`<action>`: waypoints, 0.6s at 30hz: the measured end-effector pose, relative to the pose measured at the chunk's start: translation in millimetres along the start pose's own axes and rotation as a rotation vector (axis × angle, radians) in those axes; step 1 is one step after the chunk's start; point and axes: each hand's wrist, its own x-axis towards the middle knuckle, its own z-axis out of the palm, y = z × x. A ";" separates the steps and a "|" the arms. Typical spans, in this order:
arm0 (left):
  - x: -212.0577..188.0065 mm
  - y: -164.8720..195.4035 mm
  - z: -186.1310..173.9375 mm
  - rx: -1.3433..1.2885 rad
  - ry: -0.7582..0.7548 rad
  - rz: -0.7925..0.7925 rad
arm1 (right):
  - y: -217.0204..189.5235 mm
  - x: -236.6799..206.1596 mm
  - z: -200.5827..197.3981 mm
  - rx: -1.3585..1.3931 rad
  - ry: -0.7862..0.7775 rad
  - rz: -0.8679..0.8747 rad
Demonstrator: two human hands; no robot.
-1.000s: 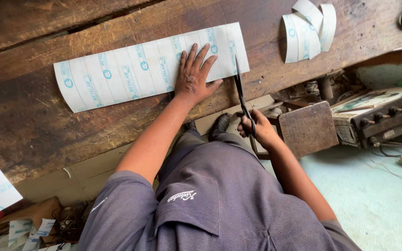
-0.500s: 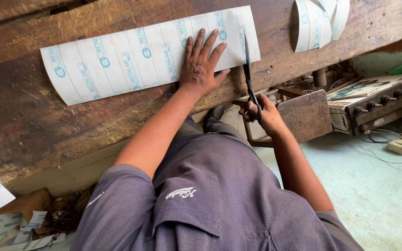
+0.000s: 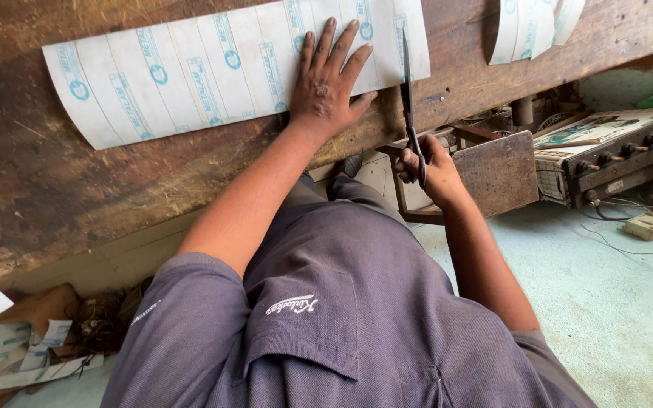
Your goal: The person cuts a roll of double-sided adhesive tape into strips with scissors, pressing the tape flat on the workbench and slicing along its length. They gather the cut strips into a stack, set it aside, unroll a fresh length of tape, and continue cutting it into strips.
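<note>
Now the scissors are up into the sheet, where a second ago they sat lower by the worktop's edge.

Left hand (image 3: 329, 85) lies flat on the white printed sheet (image 3: 213, 68), fingers spread, pinning it to the wooden worktop (image 3: 77, 196). At three o'clock of that hand, the black scissors (image 3: 410, 106) stand with blades pointing to twelve o'clock, crossing the sheet's near edge close to its right end; a narrow strip lies to the blades' right. Right hand (image 3: 428, 162) grips the handles at six o'clock, fingers curled through the loops. More cut strips (image 3: 527, 26) rest at one o'clock. Judging by this, the cut has begun.
</note>
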 end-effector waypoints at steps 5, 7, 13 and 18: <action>0.8 1.1 -0.4 0.005 0.001 -0.005 | 0.8 -0.7 0.6 -0.041 -0.005 -0.043; 1.0 2.0 -1.3 0.004 -0.003 -0.009 | -0.3 -1.6 1.1 -0.062 0.001 -0.048; 0.7 4.3 -0.6 0.005 0.010 -0.010 | -0.6 -4.3 -0.2 -0.011 -0.006 -0.033; 0.7 4.8 0.3 0.019 0.016 -0.010 | 5.0 -4.7 -0.6 0.087 -0.020 -0.031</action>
